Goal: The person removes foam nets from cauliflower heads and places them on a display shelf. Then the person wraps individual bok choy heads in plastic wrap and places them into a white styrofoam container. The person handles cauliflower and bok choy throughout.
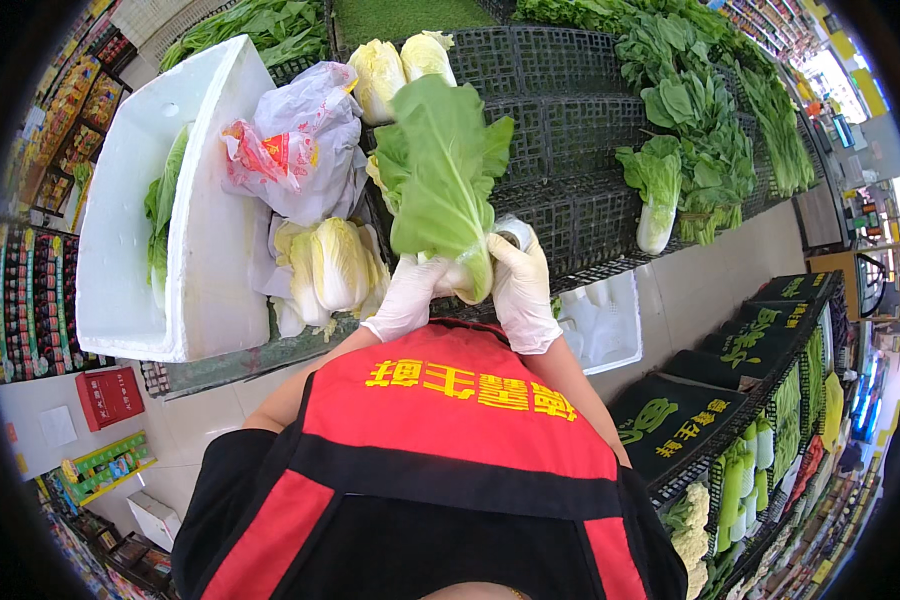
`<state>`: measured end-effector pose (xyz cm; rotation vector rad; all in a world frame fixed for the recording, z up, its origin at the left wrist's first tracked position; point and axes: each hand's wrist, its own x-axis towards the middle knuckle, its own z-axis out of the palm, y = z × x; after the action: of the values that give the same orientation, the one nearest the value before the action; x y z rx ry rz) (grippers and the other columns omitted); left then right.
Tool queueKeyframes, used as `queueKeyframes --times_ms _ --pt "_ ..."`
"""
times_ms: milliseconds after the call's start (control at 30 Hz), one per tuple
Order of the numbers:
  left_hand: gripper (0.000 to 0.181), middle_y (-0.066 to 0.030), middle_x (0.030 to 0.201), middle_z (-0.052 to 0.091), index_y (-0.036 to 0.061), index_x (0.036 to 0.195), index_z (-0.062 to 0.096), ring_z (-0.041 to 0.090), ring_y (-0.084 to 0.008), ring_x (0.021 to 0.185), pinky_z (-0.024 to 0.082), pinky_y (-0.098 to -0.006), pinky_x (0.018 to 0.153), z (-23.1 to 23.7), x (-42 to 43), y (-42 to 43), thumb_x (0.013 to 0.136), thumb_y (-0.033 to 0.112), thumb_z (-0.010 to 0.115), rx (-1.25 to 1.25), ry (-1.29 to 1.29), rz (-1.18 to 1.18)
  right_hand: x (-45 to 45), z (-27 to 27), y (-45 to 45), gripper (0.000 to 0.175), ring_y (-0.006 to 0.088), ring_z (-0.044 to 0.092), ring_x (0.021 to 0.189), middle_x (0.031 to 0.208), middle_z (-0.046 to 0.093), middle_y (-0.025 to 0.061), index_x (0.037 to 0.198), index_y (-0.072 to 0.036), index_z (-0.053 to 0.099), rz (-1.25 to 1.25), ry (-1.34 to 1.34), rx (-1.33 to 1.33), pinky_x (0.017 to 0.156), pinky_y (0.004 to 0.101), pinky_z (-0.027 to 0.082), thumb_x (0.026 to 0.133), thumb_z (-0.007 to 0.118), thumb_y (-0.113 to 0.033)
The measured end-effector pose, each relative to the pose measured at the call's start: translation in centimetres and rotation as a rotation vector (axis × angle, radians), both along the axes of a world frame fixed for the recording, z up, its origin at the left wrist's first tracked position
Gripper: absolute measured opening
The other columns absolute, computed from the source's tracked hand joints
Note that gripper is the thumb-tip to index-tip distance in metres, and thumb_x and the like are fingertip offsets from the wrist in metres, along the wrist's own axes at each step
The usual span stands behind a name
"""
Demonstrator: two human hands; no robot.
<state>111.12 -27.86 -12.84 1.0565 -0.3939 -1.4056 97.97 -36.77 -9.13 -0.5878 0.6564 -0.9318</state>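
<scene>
A head of leafy Chinese cabbage (439, 172) with broad green leaves stands before my chest, its leaves pointing away from me. My left hand (409, 296), in a white glove, grips its pale base from the left. In my gloved right hand (523, 289) is a roll of clear tape or film (511, 231), held close against the base's right side. A shiny clear layer shows on the stem there. Yellowish napa cabbages (337, 262) lie just left of my left hand. More napa cabbages (377, 79) sit beyond the leaves.
A white foam box (225, 187) at left holds another green head (169, 202). Beside it is a white plastic bag (307, 142). Black crates (570, 112) extend to the right, with leafy greens (697, 112) and a cabbage (654, 195). A white tub (607, 319) sits below the crate edge.
</scene>
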Motion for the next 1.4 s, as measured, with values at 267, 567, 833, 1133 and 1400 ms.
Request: queueKeyframes --times_ms 267,567,833,1133,1400 --pt "0.061 -0.009 0.117 0.065 0.0113 0.131 0.055 0.063 -0.0206 0.104 0.053 -0.038 0.087 -0.1 0.9 -0.7 0.09 0.056 0.061 0.017 0.781 -0.372 0.3 2.1 2.5 0.017 0.0061 0.052 0.077 0.085 0.058 -0.0029 0.093 -0.007 0.058 -0.048 0.209 -0.177 0.072 0.0232 0.044 0.084 0.073 -0.006" --pt "0.056 -0.0093 0.135 0.055 0.0067 0.142 0.041 0.054 -0.0208 0.123 0.047 -0.0402 0.101 3.3 1.3 0.9 0.101 0.042 0.053 -0.07 0.498 0.136 -17.9 -2.7 2.0 0.023 0.0194 0.066 0.087 0.1 0.068 0.0104 0.104 -0.004 0.064 -0.261 0.167 0.229 0.079 0.035 0.055 0.095 0.059 -0.025" --pt "0.06 -0.0134 0.124 0.058 -0.0016 0.134 0.041 0.061 -0.0225 0.11 0.05 -0.0358 0.093 2.8 3.3 3.6 0.089 0.022 0.073 0.194 -0.338 0.207 -36.1 -10.4 -2.3 0.028 0.022 0.064 0.073 0.079 0.067 0.0105 0.091 0.002 0.063 -0.373 1.389 -0.148 0.069 0.0373 0.051 0.078 0.077 -0.02" --pt "0.081 -0.0274 0.109 0.056 -0.0044 0.119 0.042 0.057 -0.0418 0.103 0.049 -0.0464 0.087 -0.9 4.5 6.4 0.066 0.037 0.087 0.421 -1.702 0.034 -9.5 -1.1 -5.3 0.028 0.0111 0.066 0.078 0.091 0.07 0.0061 0.106 0.0 0.064 0.117 0.669 -0.326 0.072 0.0241 0.051 0.086 0.074 -0.017" --pt "0.092 -0.0271 0.103 0.062 -0.0026 0.126 0.037 0.064 -0.0407 0.097 0.052 -0.0467 0.081 -4.3 6.0 6.9 0.063 0.04 0.089 0.472 -1.417 -0.086 6.4 1.0 -0.6 0.051 0.0123 0.062 0.1 0.111 0.068 0.0075 0.129 0.003 0.058 0.775 0.306 -0.723 0.089 0.0264 0.049 0.084 0.074 -0.017"
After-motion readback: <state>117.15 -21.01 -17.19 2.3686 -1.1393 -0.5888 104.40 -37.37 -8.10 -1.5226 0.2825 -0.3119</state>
